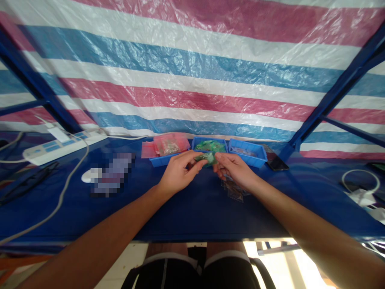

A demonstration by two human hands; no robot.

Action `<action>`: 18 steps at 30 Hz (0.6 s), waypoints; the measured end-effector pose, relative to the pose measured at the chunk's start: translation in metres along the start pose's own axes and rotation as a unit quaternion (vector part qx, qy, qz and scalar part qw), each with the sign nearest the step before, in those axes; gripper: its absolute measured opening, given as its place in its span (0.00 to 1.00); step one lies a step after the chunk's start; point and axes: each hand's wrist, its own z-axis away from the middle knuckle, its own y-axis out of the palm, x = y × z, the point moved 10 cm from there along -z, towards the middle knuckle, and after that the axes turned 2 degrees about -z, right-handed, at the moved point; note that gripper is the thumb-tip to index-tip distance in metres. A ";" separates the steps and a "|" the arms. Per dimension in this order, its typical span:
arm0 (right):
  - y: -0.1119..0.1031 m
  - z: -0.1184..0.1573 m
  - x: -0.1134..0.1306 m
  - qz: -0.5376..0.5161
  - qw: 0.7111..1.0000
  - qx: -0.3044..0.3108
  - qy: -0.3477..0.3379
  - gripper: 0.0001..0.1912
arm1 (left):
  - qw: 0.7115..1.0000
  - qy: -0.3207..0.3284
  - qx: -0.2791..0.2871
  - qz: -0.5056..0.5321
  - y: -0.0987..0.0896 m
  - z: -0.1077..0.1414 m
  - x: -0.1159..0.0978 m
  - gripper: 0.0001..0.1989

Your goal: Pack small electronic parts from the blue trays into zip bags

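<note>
Both hands meet over the blue table, just in front of the middle bin. My left hand (179, 170) pinches a small green plastic bag (207, 158) between thumb and fingers. On the bag's other side, my right hand (233, 167) has its thumb and fingertips closed at its edge. Behind the hands stands a blue bin (224, 141) of green bags. To its left, pink bags (171, 144) lie on another blue bin (159, 161); to its right, a third blue bin (255, 161) holds clear packets. Small clear packets with brown contents (234, 190) lie below my right hand.
A dark phone (275, 159) lies right of the bins. On the left are a white power strip (66, 147), a cable, a round white object (90, 176) and a pixelated item. A white charger (362, 196) and cable lie far right. Striped sheeting hangs behind.
</note>
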 end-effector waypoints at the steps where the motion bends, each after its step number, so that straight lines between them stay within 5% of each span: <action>1: 0.001 0.001 0.002 0.018 1.000 0.007 -0.009 0.28 | 1.000 -0.015 0.000 0.006 0.000 0.000 0.002 0.14; 5: -0.003 0.001 0.007 0.023 0.999 -0.012 -0.030 0.26 | 0.999 -0.044 0.013 0.011 0.003 0.000 0.007 0.22; 9: -0.010 0.000 0.001 -0.088 0.995 -0.046 0.003 0.27 | 1.000 0.022 0.019 -0.010 0.005 -0.002 -0.004 0.30; 14: -0.001 0.002 -0.011 -0.143 0.986 -0.018 0.079 0.26 | 0.996 0.080 0.036 -0.023 0.007 -0.002 -0.012 0.13; 18: -0.005 0.001 -0.003 -0.089 0.995 -0.038 0.033 0.26 | 0.999 0.043 0.016 -0.016 0.002 -0.002 -0.006 0.10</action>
